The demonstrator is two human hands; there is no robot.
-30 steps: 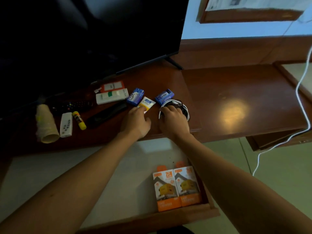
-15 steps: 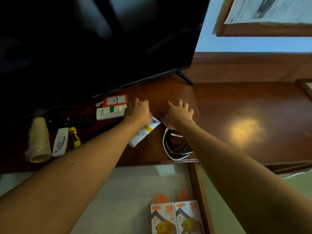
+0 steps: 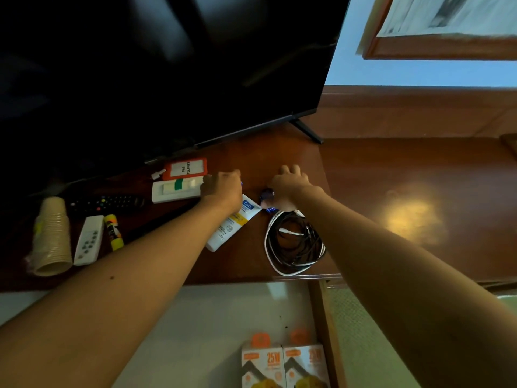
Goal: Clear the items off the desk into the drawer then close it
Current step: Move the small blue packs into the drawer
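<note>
My left hand (image 3: pixel 222 189) is curled over a small blue box, of which only a sliver (image 3: pixel 241 184) shows at the knuckles. My right hand (image 3: pixel 288 186) closes on a second blue box (image 3: pixel 267 196), visible under the thumb. Between and below the hands lie a white tube (image 3: pixel 232 223) and a coil of black and white cables (image 3: pixel 293 243) near the desk's front edge. The open drawer (image 3: pixel 195 317) below holds two orange charger boxes (image 3: pixel 282 365) at its right side.
On the left of the desk (image 3: pixel 391 169) lie a white box (image 3: pixel 173 191), an orange badge holder (image 3: pixel 186 168), a black remote (image 3: pixel 106 203), a white remote (image 3: pixel 89 240), a glue stick (image 3: pixel 113 232) and stacked paper cups (image 3: pixel 51 236). A large TV (image 3: pixel 167 65) stands behind.
Both hands have reached further back, from the tube and cable coil to the two blue boxes, and their fingers have closed over them. The view tilted up.
</note>
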